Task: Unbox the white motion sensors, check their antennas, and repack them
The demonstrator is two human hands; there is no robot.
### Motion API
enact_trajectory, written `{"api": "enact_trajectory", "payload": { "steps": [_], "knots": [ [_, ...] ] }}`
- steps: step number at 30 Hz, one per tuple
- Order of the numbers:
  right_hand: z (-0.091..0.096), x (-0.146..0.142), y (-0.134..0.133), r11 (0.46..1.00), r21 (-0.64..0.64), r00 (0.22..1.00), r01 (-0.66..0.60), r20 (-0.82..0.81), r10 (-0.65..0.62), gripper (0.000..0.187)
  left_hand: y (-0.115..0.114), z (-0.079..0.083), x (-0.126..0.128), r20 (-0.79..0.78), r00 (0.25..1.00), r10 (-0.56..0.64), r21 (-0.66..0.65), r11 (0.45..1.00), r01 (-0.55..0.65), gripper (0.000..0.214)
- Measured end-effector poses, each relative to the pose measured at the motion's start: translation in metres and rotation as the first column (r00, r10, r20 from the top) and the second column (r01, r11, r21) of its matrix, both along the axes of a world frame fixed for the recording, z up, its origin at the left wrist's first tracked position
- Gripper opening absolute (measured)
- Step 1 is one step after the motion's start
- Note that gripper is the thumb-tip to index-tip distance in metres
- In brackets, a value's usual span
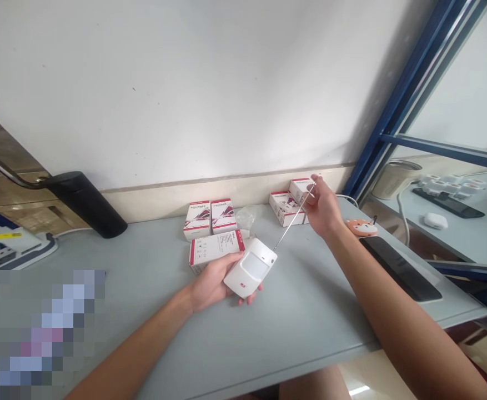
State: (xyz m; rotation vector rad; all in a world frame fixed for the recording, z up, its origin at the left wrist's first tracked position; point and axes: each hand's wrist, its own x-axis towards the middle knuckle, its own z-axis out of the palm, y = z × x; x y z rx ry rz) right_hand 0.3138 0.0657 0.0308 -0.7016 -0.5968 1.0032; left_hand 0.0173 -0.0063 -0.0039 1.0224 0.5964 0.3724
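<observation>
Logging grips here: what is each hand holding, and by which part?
The left hand cups the white sensor by its body; the right hand pinches its antenna tip.

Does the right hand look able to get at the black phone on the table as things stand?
Probably yes: the phone lies uncovered close by, but the right hand is pinching the antenna tip and must let go.

Five red-and-white boxes point(216, 248) are showing: three are sitting in the centre of the frame, two slightly to the right. One white sensor point(250, 268) with one thin antenna point(293, 219) is appearing below them. Two hands are showing, the left hand point(210, 286) and the right hand point(322, 211). One black phone point(399, 266) and one orange toy point(360, 226) are lying at the right.
</observation>
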Motion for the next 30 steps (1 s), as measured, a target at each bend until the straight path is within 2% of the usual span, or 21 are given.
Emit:
{"api": "enact_trajectory", "payload": {
  "steps": [4, 11, 17, 21, 25, 30],
  "knots": [
    [0.001, 0.007, 0.001, 1.0, 0.001, 0.999, -0.001, -0.044, 0.001, 0.032, 0.0, 0.001, -0.001, -0.014, 1.0, -0.002, 0.018, 1.0, 0.002, 0.057],
    [0.007, 0.025, 0.003, 0.976, -0.071, 0.977, 0.204, -0.045, -0.208, 0.019, -0.001, 0.003, 0.001, -0.022, 0.999, -0.024, 0.043, 0.999, 0.025, 0.056],
    [0.006, 0.026, 0.002, 0.979, -0.072, 0.98, 0.193, -0.026, -0.196, 0.011, 0.002, -0.002, 0.0, 0.042, 0.998, -0.042, 0.011, 0.999, 0.042, 0.054],
    [0.005, 0.036, 0.003, 0.982, -0.07, 0.985, 0.174, 0.007, -0.174, 0.02, 0.006, -0.008, -0.002, 0.105, 0.993, -0.059, -0.031, 0.998, 0.062, 0.052],
    [0.005, 0.045, 0.004, 0.98, -0.064, 0.982, 0.188, 0.034, -0.186, 0.024, 0.006, -0.008, -0.002, 0.11, 0.991, -0.072, -0.032, 0.997, 0.076, 0.05],
    [0.003, 0.039, 0.004, 0.98, -0.058, 0.98, 0.192, 0.053, -0.19, 0.023, 0.005, -0.004, -0.002, 0.091, 0.993, -0.07, -0.044, 0.996, 0.074, 0.052]
  ]
}}
